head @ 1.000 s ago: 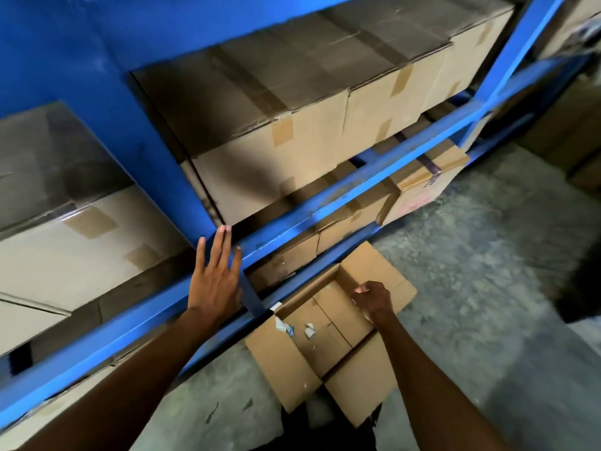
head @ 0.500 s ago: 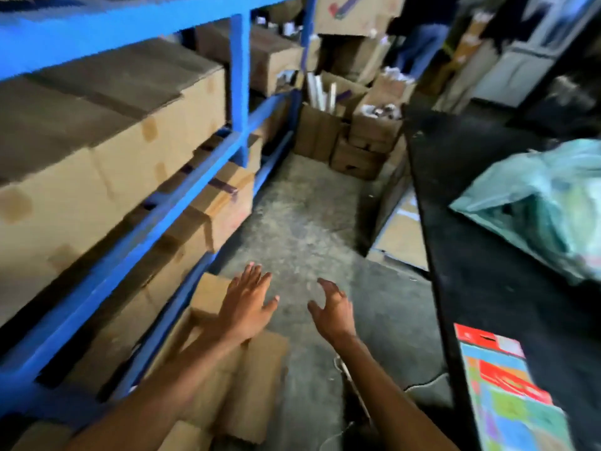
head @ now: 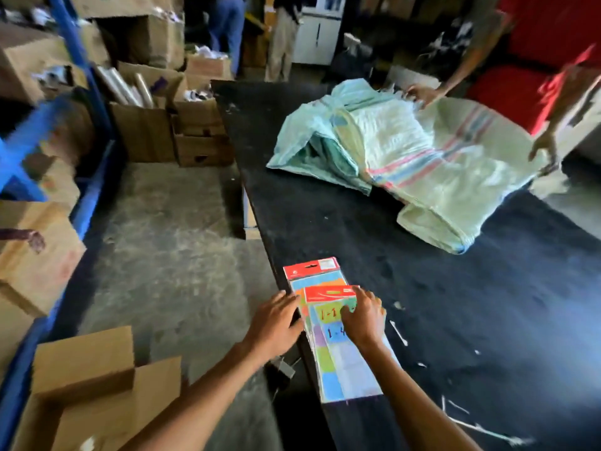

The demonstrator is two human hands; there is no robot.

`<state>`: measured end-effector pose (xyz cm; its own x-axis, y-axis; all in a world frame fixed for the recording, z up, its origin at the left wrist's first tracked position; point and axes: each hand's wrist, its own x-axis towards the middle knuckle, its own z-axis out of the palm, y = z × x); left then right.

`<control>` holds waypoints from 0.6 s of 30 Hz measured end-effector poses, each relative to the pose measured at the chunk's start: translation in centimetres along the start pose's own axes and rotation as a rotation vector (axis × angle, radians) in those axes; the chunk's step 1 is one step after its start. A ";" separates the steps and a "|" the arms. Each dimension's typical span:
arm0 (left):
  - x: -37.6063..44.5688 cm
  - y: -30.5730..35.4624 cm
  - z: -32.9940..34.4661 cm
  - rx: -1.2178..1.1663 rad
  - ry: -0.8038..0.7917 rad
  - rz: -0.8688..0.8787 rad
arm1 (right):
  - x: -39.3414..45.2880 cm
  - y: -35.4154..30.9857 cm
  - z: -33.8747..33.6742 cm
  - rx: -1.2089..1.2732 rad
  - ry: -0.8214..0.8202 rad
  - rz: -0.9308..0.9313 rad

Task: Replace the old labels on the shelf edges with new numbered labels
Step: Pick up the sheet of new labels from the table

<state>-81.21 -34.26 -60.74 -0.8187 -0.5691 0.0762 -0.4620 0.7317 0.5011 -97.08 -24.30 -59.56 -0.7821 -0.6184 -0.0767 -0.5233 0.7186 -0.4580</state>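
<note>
Two packs of coloured label sheets with red header cards lie at the near left edge of a black table. The top sheet has handwritten numbers such as "1-1" and "1-4". My left hand lies flat against the packs' left edge, fingers spread. My right hand rests on the top sheet with curled fingertips pressed on the numbered labels; whether it pinches a label is hidden. The blue shelf with cardboard boxes stands to the left, blurred.
An open cardboard box sits on the concrete floor below my left arm. A woven sack lies on the far table, handled by another person's hands. Torn white strips litter the table. More boxes stand at the aisle's end.
I turned from the shelf to the table on the right. Both hands left the shelf beam and the floor box, swung across the aisle and came down on the label packs.
</note>
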 end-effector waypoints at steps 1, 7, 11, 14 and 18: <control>0.2 0.7 0.7 0.013 -0.023 0.035 | 0.0 1.3 -0.3 0.006 -0.013 0.043; 0.7 2.8 3.9 0.096 -0.128 0.101 | 0.1 5.5 -0.4 0.143 -0.099 0.130; 1.0 2.5 4.6 0.091 -0.149 0.085 | 0.7 5.5 -0.3 0.286 0.018 0.192; 1.1 2.2 4.4 -0.057 -0.118 0.039 | 1.1 4.5 -1.2 0.433 0.090 0.240; 1.7 1.7 3.3 -0.343 -0.003 -0.182 | 1.9 2.5 -3.0 0.666 -0.119 0.172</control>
<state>-84.52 -32.82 -62.58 -0.7347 -0.6770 -0.0427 -0.4597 0.4505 0.7653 -100.95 -22.70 -58.18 -0.7729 -0.5714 -0.2761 -0.0465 0.4849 -0.8733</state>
